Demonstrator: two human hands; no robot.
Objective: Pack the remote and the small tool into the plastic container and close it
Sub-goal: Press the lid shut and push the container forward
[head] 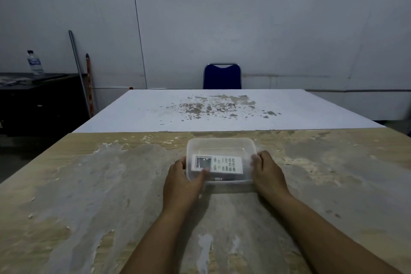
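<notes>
Remote (pixel 217 164) lies flat inside the clear plastic container (pixel 220 143), just below the middle of the frame, with its long axis running left to right across the picture. Its display end points toward the left wall of the container and its button end toward the right; the face looks up. A dark sliver shows just under the remote's lower edge, too small to identify. Whether a lid sits on the container cannot be told from this view.

Going from the left: a water bottle (pixel 34 62) stands on a dark cabinet (pixel 42 104) at the left edge, with a metal rod (pixel 76 60) and a reddish stick (pixel 89 87) leaning on the wall beside it. The worn, patchy wooden surface (pixel 89 184) fills the lower half of the frame. The left hand (pixel 181 181) grips the container's lower left corner, fingers wrapped round the outside of the left wall and the thumb reaching over the container toward the remote's display end. The container sits between both hands, which are apart. The right hand (pixel 266 173) clasps the right wall, its fingertips curled on the rim. Beyond the container a white board (pixel 311 109) with flaked spots covers the far part of the surface, and a blue chair (pixel 222 77) stands behind it at upper centre.
</notes>
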